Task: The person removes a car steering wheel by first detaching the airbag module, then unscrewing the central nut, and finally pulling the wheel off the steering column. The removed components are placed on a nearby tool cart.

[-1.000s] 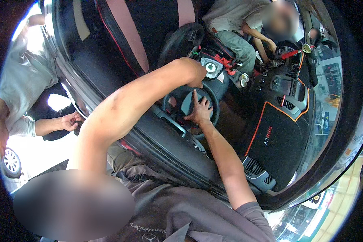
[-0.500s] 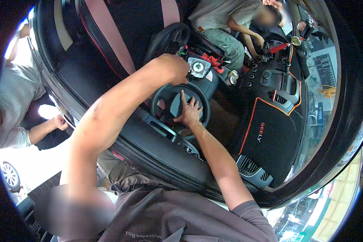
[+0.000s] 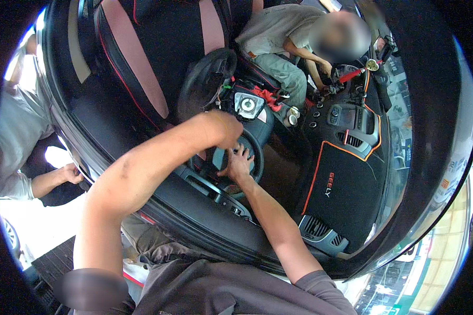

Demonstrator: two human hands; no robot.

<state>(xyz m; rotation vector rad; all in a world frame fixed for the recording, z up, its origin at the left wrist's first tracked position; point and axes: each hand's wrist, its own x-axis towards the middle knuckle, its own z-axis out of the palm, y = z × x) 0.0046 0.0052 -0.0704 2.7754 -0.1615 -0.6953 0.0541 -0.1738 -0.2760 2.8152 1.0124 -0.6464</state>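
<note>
My left hand (image 3: 227,130) bends down over the steering wheel (image 3: 260,161) at the rim on the far side, close to my right hand. Its fingers curl out of sight, so what they touch is hidden. My right hand (image 3: 238,164) lies with spread fingers on the grey hub of the wheel, thumb toward the left. Beyond the wheel, on the centre console, stands a silvery square part (image 3: 248,106) with a round white middle. Behind it on the seat lies a dark rounded object (image 3: 207,79), whose kind I cannot make out.
A co-worker (image 3: 276,39) sits at the far side, hands at the dashboard's middle. Red cloth (image 3: 268,97) and a can (image 3: 291,116) are beside the console. Dashboard (image 3: 347,178) is at right, the driver's seat (image 3: 136,58) at upper left. Another person's hand (image 3: 72,173) is outside at left.
The view has shifted a little. My left hand has come down toward the hub and nearer my right hand, which stays spread on the hub.
</note>
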